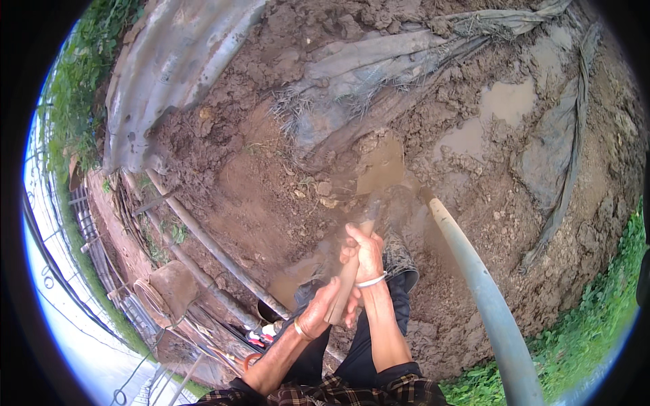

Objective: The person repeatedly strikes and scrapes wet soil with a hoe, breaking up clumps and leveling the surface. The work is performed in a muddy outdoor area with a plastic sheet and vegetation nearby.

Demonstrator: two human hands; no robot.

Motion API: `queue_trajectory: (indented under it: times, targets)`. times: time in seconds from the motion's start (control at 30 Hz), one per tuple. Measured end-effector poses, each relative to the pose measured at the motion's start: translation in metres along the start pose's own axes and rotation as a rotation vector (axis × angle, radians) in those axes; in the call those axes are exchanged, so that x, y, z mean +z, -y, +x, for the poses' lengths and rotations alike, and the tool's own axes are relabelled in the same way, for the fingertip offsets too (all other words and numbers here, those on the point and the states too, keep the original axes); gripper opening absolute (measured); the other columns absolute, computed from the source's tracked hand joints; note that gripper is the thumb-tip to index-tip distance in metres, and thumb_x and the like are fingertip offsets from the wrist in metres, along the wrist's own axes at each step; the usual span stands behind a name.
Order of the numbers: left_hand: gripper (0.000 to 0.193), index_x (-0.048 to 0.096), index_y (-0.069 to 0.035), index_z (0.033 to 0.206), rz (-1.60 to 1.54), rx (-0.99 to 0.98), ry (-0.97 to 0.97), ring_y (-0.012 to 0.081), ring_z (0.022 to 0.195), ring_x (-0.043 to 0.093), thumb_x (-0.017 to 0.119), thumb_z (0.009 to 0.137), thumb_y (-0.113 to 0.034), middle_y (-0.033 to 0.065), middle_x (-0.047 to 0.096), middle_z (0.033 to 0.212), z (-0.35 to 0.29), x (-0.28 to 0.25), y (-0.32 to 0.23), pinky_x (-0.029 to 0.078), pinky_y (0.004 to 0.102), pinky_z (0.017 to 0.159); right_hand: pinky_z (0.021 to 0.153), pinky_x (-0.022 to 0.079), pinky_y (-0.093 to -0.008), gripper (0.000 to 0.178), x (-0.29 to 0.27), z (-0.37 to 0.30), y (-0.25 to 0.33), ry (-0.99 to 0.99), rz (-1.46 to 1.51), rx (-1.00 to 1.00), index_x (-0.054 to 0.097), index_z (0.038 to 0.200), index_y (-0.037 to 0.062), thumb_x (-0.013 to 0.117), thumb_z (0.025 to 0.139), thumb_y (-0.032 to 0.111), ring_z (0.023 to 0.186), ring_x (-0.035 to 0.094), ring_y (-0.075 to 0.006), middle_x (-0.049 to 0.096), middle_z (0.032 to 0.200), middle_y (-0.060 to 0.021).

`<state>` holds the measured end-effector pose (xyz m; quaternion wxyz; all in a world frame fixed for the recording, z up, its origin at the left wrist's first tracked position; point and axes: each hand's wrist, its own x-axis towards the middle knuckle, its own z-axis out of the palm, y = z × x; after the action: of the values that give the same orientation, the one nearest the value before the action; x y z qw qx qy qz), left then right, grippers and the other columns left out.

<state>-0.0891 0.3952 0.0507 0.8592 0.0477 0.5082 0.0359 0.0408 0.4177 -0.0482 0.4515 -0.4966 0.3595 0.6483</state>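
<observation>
Both my hands grip the wooden handle [347,287] of a digging tool; whether it is a hoe or a spade I cannot tell. My left hand [319,310] is wrapped round the near end, close to my body. Farther up, my right hand [367,254] closes on the same handle, a white bangle at its wrist. Beyond the right hand the shaft blurs toward a flat, squarish, mud-coloured patch [380,164], which looks like a wet blade. My mud-splashed boot [399,260] stands beside the handle.
A blue-grey pipe [484,287] slants in from the lower right. Puddles [508,103] and torn grey sheeting [379,64] lie on the mud. At left are a corrugated sheet [172,68], long poles [217,247] and a muddy bucket [169,291]. Grass [582,331] borders the right.
</observation>
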Motion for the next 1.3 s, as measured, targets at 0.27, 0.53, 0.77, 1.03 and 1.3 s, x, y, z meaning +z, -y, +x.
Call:
queue_trajectory:
  times: [0.27,0.53,0.77,1.03,1.3]
  targets:
    - [0.019,0.054,-0.003,0.106,0.215,-0.173,-0.109,0.0057,0.042,0.037,0.056,0.100,-0.020,-0.0026,0.043,0.065,0.029,0.015,-0.022,0.027,0.0216,0.037,0.051,0.048,-0.0357,0.023,-0.044,0.036,0.019,-0.074,0.089,-0.037,0.055,0.097,0.0094,0.071,0.088,0.024,0.053,0.055,-0.0183,0.050,0.066,-0.0014]
    - [0.037,0.052,0.007,0.101,1.288,0.140,-0.406,0.0479,0.081,0.064,0.068,0.080,-0.020,0.0306,0.063,0.079,0.098,-0.033,0.009,0.049,0.0494,0.069,0.043,0.044,-0.0393,0.018,-0.076,0.149,-0.008,-0.135,0.126,0.073,0.058,0.096,0.0095,0.069,0.090,0.021,0.046,0.049,-0.0187,0.049,0.064,-0.0033]
    - [0.038,0.051,0.005,0.102,1.521,0.087,-0.467,0.0477,0.080,0.064,0.069,0.083,-0.024,0.0298,0.065,0.079,0.158,-0.065,0.002,0.051,0.0528,0.070,0.043,0.042,-0.0393,0.020,-0.075,0.214,-0.005,-0.159,0.142,0.041,0.055,0.100,0.0066,0.069,0.088,0.014,0.046,0.048,-0.0208,0.046,0.063,-0.0052]
    - [0.025,0.055,0.002,0.095,0.657,-0.120,-0.349,0.0125,0.041,0.047,0.070,0.085,-0.016,0.0028,0.052,0.057,0.190,-0.056,0.019,0.037,0.0301,0.038,0.041,0.041,-0.0396,0.022,-0.096,0.232,0.007,-0.390,-0.056,0.080,0.058,0.102,0.0027,0.069,0.086,0.013,0.047,0.049,-0.0214,0.050,0.066,-0.0076]
    - [0.019,0.054,0.002,0.094,0.546,-0.069,-0.319,0.0076,0.038,0.041,0.067,0.086,-0.010,-0.0019,0.049,0.058,0.195,-0.028,0.030,0.031,0.0262,0.033,0.041,0.043,-0.0383,0.016,-0.099,0.200,0.046,-0.328,-0.129,-0.066,0.063,0.091,0.0013,0.072,0.084,0.013,0.047,0.052,-0.0202,0.055,0.071,-0.0087]
